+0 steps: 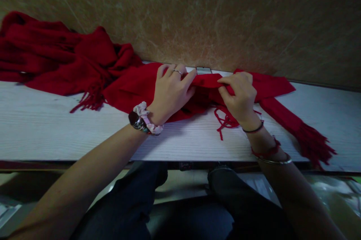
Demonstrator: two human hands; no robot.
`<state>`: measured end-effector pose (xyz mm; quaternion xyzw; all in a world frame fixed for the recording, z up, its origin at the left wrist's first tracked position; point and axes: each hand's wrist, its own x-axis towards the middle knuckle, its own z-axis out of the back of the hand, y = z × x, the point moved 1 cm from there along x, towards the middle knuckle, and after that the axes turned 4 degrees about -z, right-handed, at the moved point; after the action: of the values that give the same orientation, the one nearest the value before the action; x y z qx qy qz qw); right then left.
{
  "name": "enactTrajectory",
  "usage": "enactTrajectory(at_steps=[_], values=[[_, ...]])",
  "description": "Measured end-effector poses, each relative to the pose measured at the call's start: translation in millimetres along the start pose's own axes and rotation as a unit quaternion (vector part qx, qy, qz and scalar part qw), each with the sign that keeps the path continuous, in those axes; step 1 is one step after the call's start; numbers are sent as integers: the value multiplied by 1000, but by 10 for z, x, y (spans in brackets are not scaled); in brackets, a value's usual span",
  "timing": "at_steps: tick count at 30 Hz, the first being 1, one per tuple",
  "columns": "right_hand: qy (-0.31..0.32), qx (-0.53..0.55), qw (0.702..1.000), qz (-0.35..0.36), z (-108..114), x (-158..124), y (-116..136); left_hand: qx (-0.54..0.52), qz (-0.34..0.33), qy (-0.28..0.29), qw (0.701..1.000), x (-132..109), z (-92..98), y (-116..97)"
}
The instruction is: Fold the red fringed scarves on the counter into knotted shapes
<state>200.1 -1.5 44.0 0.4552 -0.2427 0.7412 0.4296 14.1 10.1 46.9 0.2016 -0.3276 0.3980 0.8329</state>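
A red fringed scarf (126, 87) lies across the white wood-grain table in front of me. My left hand (172, 84) grips its upper edge, fingers curled over the cloth and thumb towards the right. Between my hands a narrow strip of the fabric is drawn straight. On the right side, my right hand (238, 93) pinches that strip between thumb and fingers. Loose red threads hang just below this hand. Further right, a scarf end with a thick fringe (316, 144) reaches the front edge; whether it is the same piece I cannot tell.
A heap of red scarves (53, 52) fills the left end of the white table (70, 131). Behind stands a brown marbled wall (197, 14). A small pale plate (203, 70) sits at the table's back edge. My legs are below the front edge.
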Motion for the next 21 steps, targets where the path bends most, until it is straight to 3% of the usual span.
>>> enactTrajectory(at_steps=[5, 10, 17, 21], values=[[40, -41, 998, -37, 3, -3, -89, -32, -7, -22, 999, 20, 15, 19], [34, -68, 994, -78, -3, -10, -239, -72, 19, -49, 996, 26, 75, 77], [16, -23, 997, -69, -23, -9, -189, -110, -49, -12, 993, 24, 18, 90], [40, -16, 998, -52, -12, 3, -120, -87, -83, 16, 993, 18, 30, 154]])
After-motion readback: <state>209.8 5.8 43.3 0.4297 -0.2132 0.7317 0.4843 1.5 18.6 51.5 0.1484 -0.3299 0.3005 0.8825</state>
